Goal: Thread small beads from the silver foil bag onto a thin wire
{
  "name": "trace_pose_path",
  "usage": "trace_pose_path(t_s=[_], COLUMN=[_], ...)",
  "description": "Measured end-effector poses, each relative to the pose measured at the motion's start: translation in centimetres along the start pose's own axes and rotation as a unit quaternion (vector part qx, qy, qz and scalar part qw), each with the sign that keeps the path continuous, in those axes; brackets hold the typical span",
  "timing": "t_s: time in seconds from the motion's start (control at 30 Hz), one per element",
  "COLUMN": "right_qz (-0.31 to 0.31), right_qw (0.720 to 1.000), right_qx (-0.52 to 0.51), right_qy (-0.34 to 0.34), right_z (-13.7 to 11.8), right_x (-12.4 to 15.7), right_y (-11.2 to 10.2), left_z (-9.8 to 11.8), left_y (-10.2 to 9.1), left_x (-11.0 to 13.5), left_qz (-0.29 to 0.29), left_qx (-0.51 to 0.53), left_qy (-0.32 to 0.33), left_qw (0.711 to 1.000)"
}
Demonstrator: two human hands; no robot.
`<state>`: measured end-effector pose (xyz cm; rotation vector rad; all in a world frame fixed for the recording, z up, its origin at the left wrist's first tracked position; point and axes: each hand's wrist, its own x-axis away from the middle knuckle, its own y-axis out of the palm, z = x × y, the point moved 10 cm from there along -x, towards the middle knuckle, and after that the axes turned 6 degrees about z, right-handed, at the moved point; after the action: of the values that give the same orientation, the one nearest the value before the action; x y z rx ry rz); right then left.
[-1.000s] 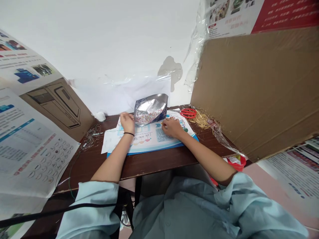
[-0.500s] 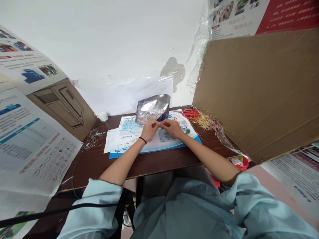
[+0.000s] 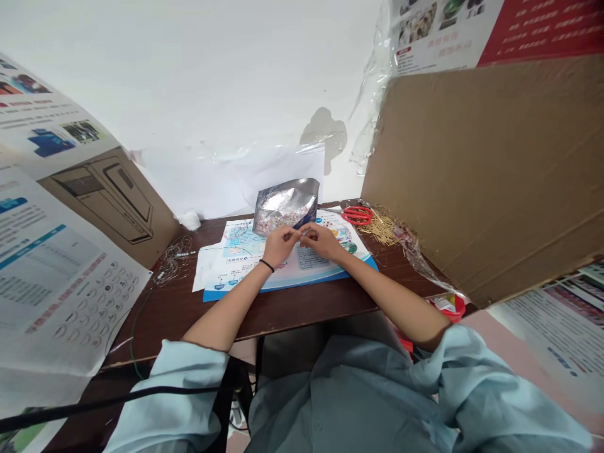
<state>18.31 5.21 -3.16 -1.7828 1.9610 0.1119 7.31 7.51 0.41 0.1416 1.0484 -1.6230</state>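
My left hand (image 3: 282,244) and my right hand (image 3: 321,240) meet fingertip to fingertip over the printed sheets (image 3: 255,267). Both are closed in a pinch, and whatever they hold is too small to make out. A dark band circles my left wrist. Just behind the fingers an opened silver pouch (image 3: 285,201) leans back, with many small mixed-colour beads (image 3: 274,219) inside. From the left hand's side a thin dark thread (image 3: 236,249) runs left across the paper toward a row of pale beads (image 3: 184,254).
Red-handled scissors (image 3: 357,216) lie right of the pouch, beside a heap of thin golden sticks (image 3: 381,228). Tangled clear thread (image 3: 172,261) sits at the table's left. A large cardboard panel (image 3: 472,176) stands on the right, a printed box (image 3: 117,201) on the left.
The fingertips have shifted slightly against each other and stay pinched together. The whole view has moved a little, so everything sits slightly further left.
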Motion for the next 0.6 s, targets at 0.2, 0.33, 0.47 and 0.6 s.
trace_pose_path(t_s=[0.2, 0.33, 0.47, 0.6], right_qz=[0.044, 0.049, 0.038, 0.016], right_qw=[0.986, 0.977, 0.976, 0.973], right_qx=[0.152, 0.200, 0.207, 0.222], right_qy=[-0.056, -0.056, -0.055, -0.067], right_z=[-1.1, -1.0, -1.1, -1.3], right_x=[0.1, 0.1, 0.2, 0.3], right_y=[-1.0, -1.2, -0.9, -0.3], left_z=[0.0, -2.1, -4.3, -5.1], left_y=[-0.3, -2.0, -2.2, -1.6], left_x=[-0.4, -1.3, -1.6, -1.5], left_qz=[0.005, 0.017, -0.036, -0.071], left_qx=[-0.044, -0.104, -0.205, -0.241], left_qy=[0.038, 0.028, 0.026, 0.013], left_qw=[0.998, 0.994, 0.978, 0.968])
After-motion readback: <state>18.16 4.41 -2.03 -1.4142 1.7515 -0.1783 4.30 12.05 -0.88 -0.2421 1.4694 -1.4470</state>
